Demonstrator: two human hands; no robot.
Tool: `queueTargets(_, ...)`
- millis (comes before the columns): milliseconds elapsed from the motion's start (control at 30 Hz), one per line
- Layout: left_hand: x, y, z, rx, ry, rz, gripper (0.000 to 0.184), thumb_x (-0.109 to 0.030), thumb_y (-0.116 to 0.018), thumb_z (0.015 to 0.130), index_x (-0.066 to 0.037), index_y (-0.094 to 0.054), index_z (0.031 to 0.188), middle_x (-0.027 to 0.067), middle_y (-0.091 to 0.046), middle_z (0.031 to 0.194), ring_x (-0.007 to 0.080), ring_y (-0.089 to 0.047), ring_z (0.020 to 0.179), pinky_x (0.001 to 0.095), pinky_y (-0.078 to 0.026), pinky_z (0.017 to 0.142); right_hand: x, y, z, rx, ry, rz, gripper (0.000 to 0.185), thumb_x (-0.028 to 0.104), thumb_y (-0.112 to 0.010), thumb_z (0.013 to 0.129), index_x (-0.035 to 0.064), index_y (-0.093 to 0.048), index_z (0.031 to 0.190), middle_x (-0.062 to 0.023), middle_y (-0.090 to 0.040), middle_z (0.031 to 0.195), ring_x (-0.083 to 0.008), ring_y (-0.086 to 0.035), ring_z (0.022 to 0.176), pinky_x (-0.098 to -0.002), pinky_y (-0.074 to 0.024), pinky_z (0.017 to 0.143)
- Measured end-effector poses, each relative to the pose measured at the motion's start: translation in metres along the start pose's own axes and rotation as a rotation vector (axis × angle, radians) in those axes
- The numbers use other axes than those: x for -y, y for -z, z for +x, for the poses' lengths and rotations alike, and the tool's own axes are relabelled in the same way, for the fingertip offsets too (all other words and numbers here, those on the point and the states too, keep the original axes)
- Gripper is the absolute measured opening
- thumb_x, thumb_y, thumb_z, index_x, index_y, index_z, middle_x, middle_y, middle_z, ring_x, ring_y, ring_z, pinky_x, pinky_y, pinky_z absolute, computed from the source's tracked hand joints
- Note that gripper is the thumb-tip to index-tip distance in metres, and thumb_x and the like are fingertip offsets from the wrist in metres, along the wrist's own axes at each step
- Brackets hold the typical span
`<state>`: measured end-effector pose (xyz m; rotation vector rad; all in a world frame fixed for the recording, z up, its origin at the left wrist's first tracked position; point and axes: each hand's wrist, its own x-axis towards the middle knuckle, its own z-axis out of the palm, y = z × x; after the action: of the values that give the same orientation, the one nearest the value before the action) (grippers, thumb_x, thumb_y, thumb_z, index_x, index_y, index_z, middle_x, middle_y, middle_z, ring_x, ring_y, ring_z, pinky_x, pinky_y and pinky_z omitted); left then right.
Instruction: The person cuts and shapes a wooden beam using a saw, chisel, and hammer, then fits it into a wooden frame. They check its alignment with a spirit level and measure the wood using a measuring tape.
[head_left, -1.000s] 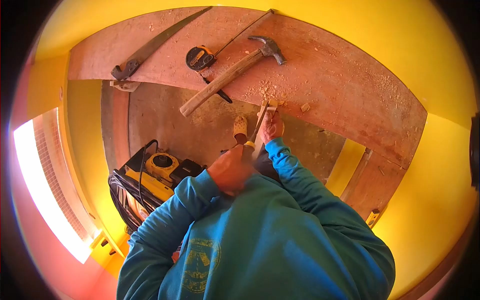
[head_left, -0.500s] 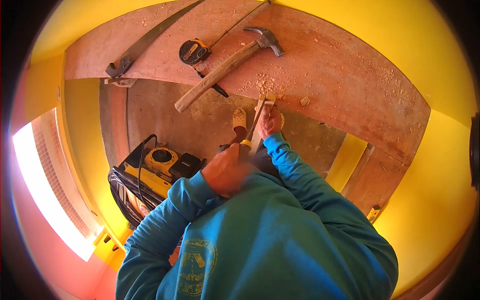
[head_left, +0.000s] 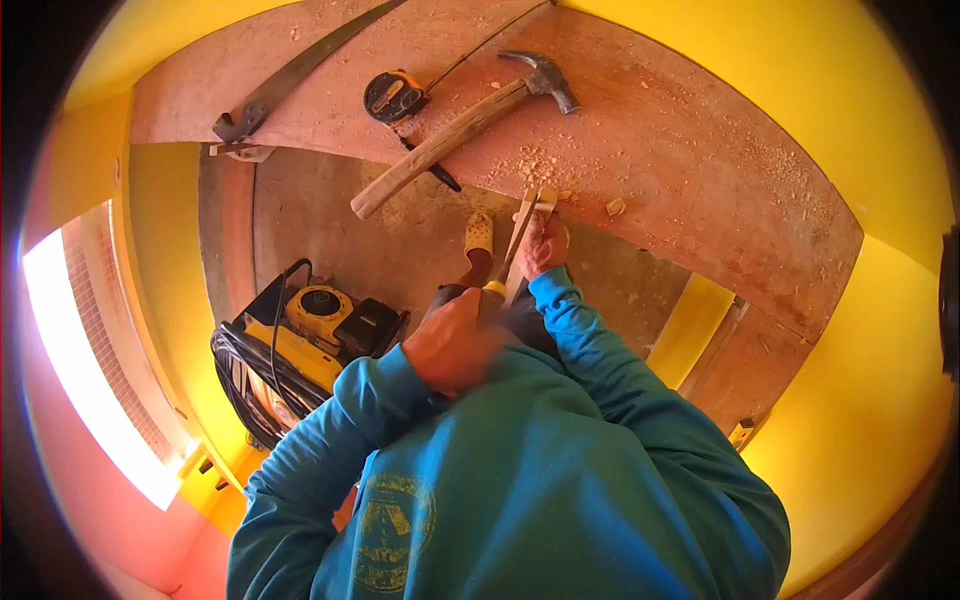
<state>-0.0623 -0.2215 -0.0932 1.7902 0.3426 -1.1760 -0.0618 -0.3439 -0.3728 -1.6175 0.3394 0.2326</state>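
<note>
My left hand [head_left: 455, 342] is closed around the yellow handle of a narrow metal tool [head_left: 517, 240], either a file or a chisel. Its blade slants up along a pale wooden piece [head_left: 525, 228] and lies against it near the upper end. My right hand [head_left: 543, 246] grips that piece just below its tip, by the near edge of the reddish wooden bench [head_left: 660, 150]. Wood shavings [head_left: 540, 168] are scattered just past the tip. Above my left hand, a claw hammer [head_left: 440, 150] lies aslant, its handle jutting over the bench edge.
A handsaw [head_left: 300, 70] and a black-and-orange tape measure [head_left: 392, 97] lie on the bench. A dark slim tool [head_left: 443, 177] pokes out under the hammer handle. On the floor at left stands a yellow-and-black machine [head_left: 320, 315] with coiled black cable [head_left: 240, 385]. Yellow walls surround the bench.
The view has shifted, moving the bench and its tools slightly up in the picture since the first frame. Both hands keep their holds; the metal tool stays along the wood.
</note>
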Motion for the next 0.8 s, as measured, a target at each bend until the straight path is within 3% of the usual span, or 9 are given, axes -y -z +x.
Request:
queueTargets(67, 0.002, 0.001, -0.003, 0.025, 0.036, 0.014, 0.021, -0.025, -0.061, 0.075, -0.006, -0.062, 0.083, 0.0207, -0.056, 0.085, 0.0342, -0.057, 0.076, 0.0401, -0.047, 0.065, 0.007, 0.002, -0.002, -0.017, 0.037, -0.043, 0.045, 0.046, -0.047, 0.095, 0.0027, -0.057, 0.104, -0.0091, -0.068, 0.088, -0.0167, -0.062, 0.076, -0.0293, -0.0481, 0.069)
queueTargets(167, 0.012, 0.0, 0.003, 0.046, -0.065, 0.094, 0.027, -0.025, -0.059, 0.079, 0.0, -0.056, 0.088, 0.0205, -0.058, 0.082, 0.0331, -0.059, 0.073, 0.039, -0.047, 0.061, -0.017, 0.002, 0.0, -0.04, 0.057, -0.1, 0.046, 0.046, -0.047, 0.095, 0.0019, -0.057, 0.103, -0.0091, -0.068, 0.086, -0.0172, -0.062, 0.075, -0.0298, -0.0482, 0.069)
queueTargets(233, 0.009, -0.003, 0.003, 0.003, 0.101, -0.034, 0.032, -0.027, -0.058, 0.081, 0.003, -0.051, 0.091, 0.0195, -0.058, 0.078, 0.0328, -0.059, 0.07, 0.0388, -0.047, 0.059, -0.006, 0.002, -0.003, -0.025, 0.036, -0.038, 0.047, 0.046, -0.046, 0.095, 0.0016, -0.057, 0.103, -0.0092, -0.068, 0.087, -0.0174, -0.062, 0.075, -0.0303, -0.0482, 0.068)
queueTargets(300, 0.006, -0.002, 0.002, -0.017, 0.066, 0.023, 0.036, -0.028, -0.06, 0.08, 0.005, -0.05, 0.091, 0.0195, -0.058, 0.075, 0.0337, -0.059, 0.07, 0.0409, -0.046, 0.061, -0.006, 0.002, 0.0, -0.011, 0.022, -0.052, 0.047, 0.046, -0.046, 0.095, 0.0013, -0.057, 0.102, -0.0093, -0.068, 0.087, -0.0175, -0.062, 0.074, -0.0307, -0.0481, 0.068)
queueTargets(400, -0.001, 0.003, 0.001, 0.028, 0.066, -0.012, 0.034, -0.02, -0.054, 0.08, 0.004, -0.044, 0.103, 0.0125, -0.054, 0.063, 0.0218, -0.055, 0.052, 0.0349, -0.044, 0.044, -0.011, 0.005, 0.0, 0.003, 0.008, -0.111, 0.047, 0.046, -0.046, 0.095, 0.0011, -0.057, 0.102, -0.0093, -0.068, 0.087, -0.0176, -0.062, 0.075, -0.031, -0.048, 0.069)
queueTargets(467, 0.007, 0.005, 0.004, 0.043, -0.092, 0.059, 0.034, -0.014, -0.051, 0.08, 0.003, -0.042, 0.109, 0.0094, -0.053, 0.057, 0.0162, -0.053, 0.044, 0.0319, -0.042, 0.036, 0.002, 0.003, -0.001, 0.002, 0.019, -0.038, 0.047, 0.046, -0.046, 0.095, 0.0011, -0.057, 0.102, -0.0091, -0.068, 0.087, -0.0176, -0.062, 0.075, -0.0313, -0.048, 0.069)
queueTargets(567, 0.037, -0.003, 0.023, 0.027, -0.403, 0.29, 0.034, -0.012, -0.051, 0.08, 0.004, -0.041, 0.108, 0.0108, -0.053, 0.057, 0.0182, -0.055, 0.044, 0.0336, -0.043, 0.037, 0.016, 0.005, -0.003, 0.017, 0.047, -0.06, 0.048, 0.046, -0.046, 0.095, 0.0009, -0.058, 0.102, -0.009, -0.068, 0.086, -0.0171, -0.061, 0.075, -0.0312, -0.0476, 0.068)
queueTargets(733, 0.011, 0.003, 0.008, -0.017, -0.021, 0.012, 0.029, -0.01, -0.051, 0.08, 0.005, -0.041, 0.102, 0.013, -0.055, 0.056, 0.0217, -0.057, 0.044, 0.0363, -0.045, 0.04, -0.01, 0.005, 0.0, 0.001, 0.008, -0.104, 0.049, 0.047, -0.046, 0.095, 0.0006, -0.059, 0.101, -0.0073, -0.067, 0.085, -0.0157, -0.06, 0.076, -0.0301, -0.047, 0.069)
queueTargets(800, 0.029, 0.002, 0.014, -0.074, -0.41, 0.304, 0.03, -0.01, -0.051, 0.079, 0.006, -0.041, 0.103, 0.0148, -0.056, 0.059, 0.0224, -0.057, 0.044, 0.0362, -0.045, 0.041, -0.009, 0.004, -0.002, -0.001, -0.016, -0.109, 0.047, 0.045, -0.047, 0.095, 0.0008, -0.06, 0.1, -0.0063, -0.066, 0.085, -0.0153, -0.06, 0.076, -0.0291, -0.047, 0.071)
